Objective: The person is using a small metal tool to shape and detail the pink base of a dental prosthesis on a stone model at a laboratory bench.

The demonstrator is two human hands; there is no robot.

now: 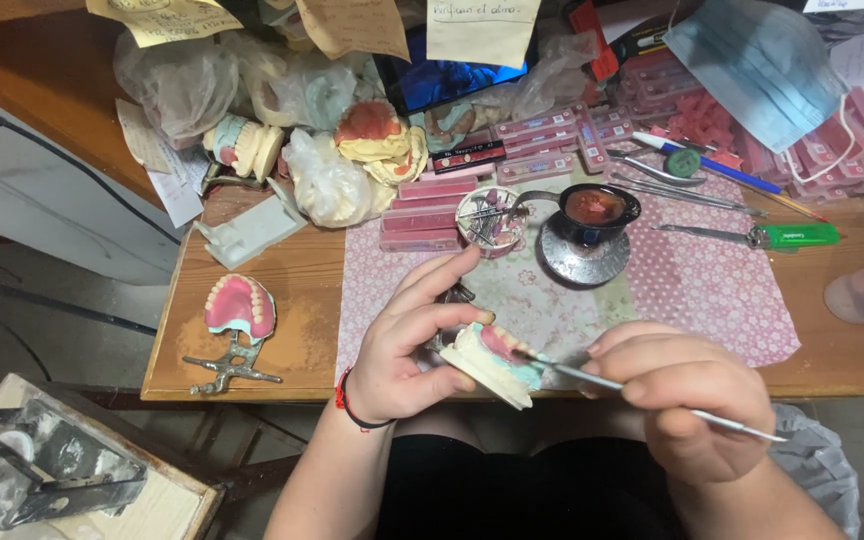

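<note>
Left hand: grasping a plaster denture model with pink wax and teeth, at the near edge of the bench. Right hand: clenched around a thin metal wax tool, tip touching the model. Far behind: small dark wax pot.

Model in your left hand: cream plaster model, pink wax, pale teal patch.
Tool in your right hand: silver instrument.
Wristband: red and black.
Cloth: pink with small white dots, floral centre.
Model at nine o'clock: pink, white teeth, teal rim.
Lighter at two o'clock: bright green.
Mask at one o'clock: light blue.
Table: brown wood.
</note>
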